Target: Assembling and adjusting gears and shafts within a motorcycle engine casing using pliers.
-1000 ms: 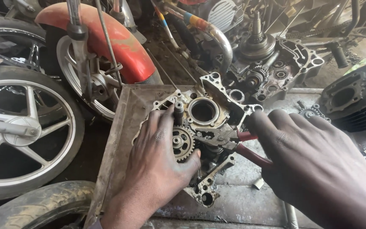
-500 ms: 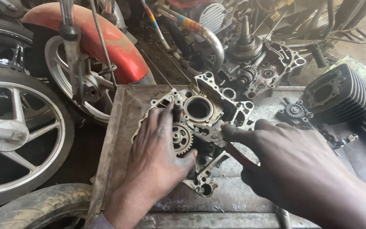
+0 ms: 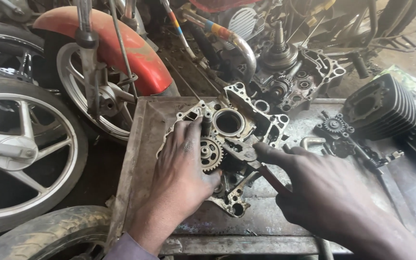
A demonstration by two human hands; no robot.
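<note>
A greasy engine crankcase half (image 3: 246, 126) lies in a rusty metal tray (image 3: 140, 159). My left hand (image 3: 181, 168) rests flat on its left side, fingers spread beside a small toothed gear (image 3: 211, 153). My right hand (image 3: 323, 192) grips red-handled pliers (image 3: 249, 156), index finger stretched along them. The pliers' jaws sit on the casing just right of the gear, below the round bore (image 3: 228, 121).
A red mudguard (image 3: 126, 45) and spoked wheels (image 3: 20, 144) crowd the left. Another crankcase half with a shaft (image 3: 294, 72) lies behind the tray. A black finned cylinder (image 3: 386, 106) and a small gear part (image 3: 335, 127) sit at the right.
My right hand and the pliers have shifted a little left and down along the casing, toward the gear. My left hand stays pressed on the crankcase.
</note>
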